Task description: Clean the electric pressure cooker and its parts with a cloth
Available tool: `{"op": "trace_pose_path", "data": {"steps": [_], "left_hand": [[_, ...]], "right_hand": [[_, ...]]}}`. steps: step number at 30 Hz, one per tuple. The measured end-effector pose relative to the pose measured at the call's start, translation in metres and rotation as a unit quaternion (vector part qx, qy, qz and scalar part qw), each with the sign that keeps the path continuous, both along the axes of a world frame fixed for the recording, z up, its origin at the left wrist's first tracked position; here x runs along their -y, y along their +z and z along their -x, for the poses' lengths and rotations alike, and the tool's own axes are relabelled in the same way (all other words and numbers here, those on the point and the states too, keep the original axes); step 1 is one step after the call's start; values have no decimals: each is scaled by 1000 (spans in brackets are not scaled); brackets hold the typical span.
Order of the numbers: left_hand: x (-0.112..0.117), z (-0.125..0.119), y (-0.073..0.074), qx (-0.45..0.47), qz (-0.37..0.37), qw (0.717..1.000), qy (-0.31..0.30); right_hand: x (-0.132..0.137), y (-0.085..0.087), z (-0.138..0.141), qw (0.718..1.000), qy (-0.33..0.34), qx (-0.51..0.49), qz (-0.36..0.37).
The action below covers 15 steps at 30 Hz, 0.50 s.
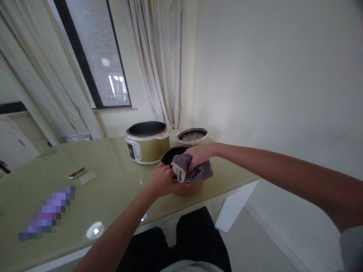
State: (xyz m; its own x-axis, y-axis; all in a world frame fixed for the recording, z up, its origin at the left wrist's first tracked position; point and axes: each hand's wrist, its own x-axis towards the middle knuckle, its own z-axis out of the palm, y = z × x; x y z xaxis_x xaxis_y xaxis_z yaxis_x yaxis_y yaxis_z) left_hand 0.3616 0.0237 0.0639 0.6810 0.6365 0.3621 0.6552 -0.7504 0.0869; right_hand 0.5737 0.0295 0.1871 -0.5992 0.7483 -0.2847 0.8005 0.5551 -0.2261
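An inner cooking pot [188,189] with a dark inside and a brownish outside stands near the table's front edge. My left hand [164,180] grips its near left rim. In my right hand [200,154] is a purple-grey cloth [200,170] with a pale edge, bunched over the pot's rim and partly down into its opening. Much of the pot's inside is hidden by the cloth and my hands. Just behind the pot sits the gold and white cooker body [154,148], uncovered, with a control panel facing left. Beside it on the right lies its round lid [193,135], inner side up.
The glossy greenish table [113,158] meets the wall [269,83] on the right. Leftward lie a small white and brown item [76,173], a pale flat piece [88,178] and a blurred-out purple object [47,213]. Curtains [161,56] hang behind.
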Motion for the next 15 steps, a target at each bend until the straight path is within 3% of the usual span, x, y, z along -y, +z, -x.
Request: {"op": "trace_pose_path", "data": {"steps": [4, 8, 11, 15], "left_hand": [[3, -9, -5, 16, -20, 1000, 3], [-3, 10, 3, 16, 23, 998, -53], [-6, 16, 8, 23, 17, 998, -55], [-1, -6, 3, -21, 5, 1000, -20]], "right_hand": [[1, -22, 3, 992, -20, -123, -31], [-11, -33, -44, 983, -1, -173, 68], [-11, -32, -68, 977, -4, -186, 101], [10, -39, -47, 975, 14, -218, 27]]}}
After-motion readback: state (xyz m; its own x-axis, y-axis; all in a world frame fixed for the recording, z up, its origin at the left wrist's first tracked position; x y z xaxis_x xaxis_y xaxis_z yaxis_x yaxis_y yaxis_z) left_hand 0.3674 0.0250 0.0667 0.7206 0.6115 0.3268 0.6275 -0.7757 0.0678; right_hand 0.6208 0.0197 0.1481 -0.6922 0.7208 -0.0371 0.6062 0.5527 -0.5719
